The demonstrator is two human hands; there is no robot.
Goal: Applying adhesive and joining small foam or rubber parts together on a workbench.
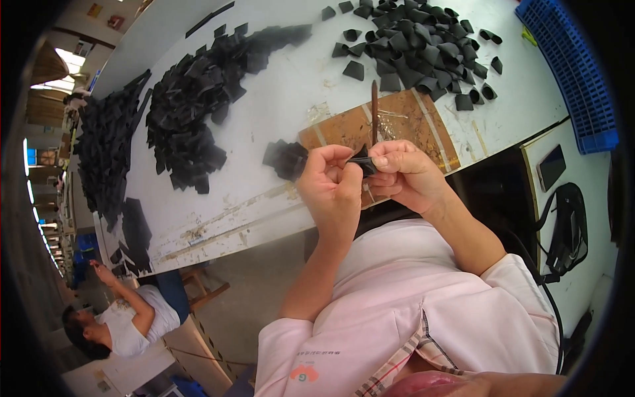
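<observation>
The left hand (334, 188) and the right hand (413, 173) are pinching a small, folded piece of thin black material (362, 167) between their fingertips, close together above the near edge of a worn brown rectangular board (337, 129). A slender, pointed brown rod (375, 116) is standing out beyond the fingers. A small black stack (284, 160) is lying beside the left hand on the white surface (264, 99); farther out, curled black pieces (417, 46) are sitting heaped near a blue plastic basket (562, 66).

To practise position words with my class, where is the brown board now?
In the head view, the brown board lies on the white table, right of centre, partly behind the right hand, with the curled black pieces beyond it.
</observation>
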